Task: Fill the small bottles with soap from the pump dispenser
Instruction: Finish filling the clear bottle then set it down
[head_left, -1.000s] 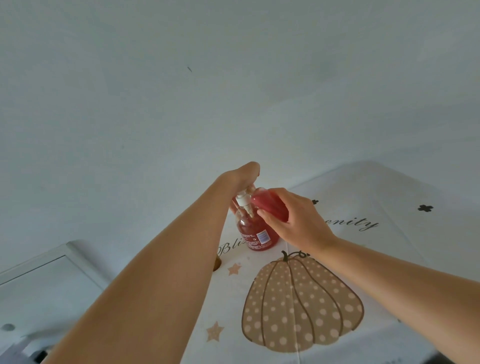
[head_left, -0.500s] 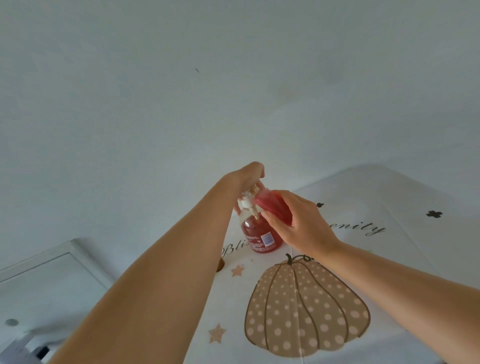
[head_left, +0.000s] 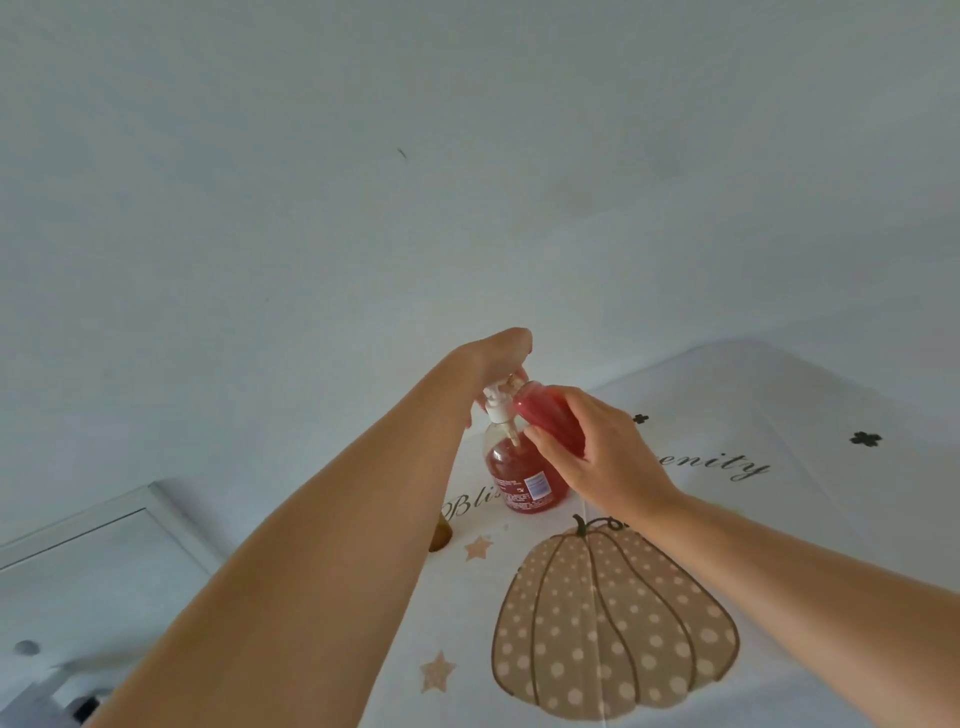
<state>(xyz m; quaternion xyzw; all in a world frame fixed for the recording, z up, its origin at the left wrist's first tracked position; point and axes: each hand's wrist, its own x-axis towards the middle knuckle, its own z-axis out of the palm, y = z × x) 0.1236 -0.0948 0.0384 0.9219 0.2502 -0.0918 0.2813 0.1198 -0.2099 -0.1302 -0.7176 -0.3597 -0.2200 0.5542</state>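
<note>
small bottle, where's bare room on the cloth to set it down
Free: tablecloth right of the right hand, to the far edge; also the pumpkin print on the near side. Crowded round the pump dispenser, where the left hand and the small bottle meet.

The pump dispenser (head_left: 524, 480) stands upright on the cloth. It is clear, roughly half full of red soap, with a white pump head under the left hand (head_left: 493, 356). The small bottle (head_left: 548, 421) is red with soap and tilted, its mouth at the nozzle, gripped by the right hand (head_left: 610, 460).
</note>
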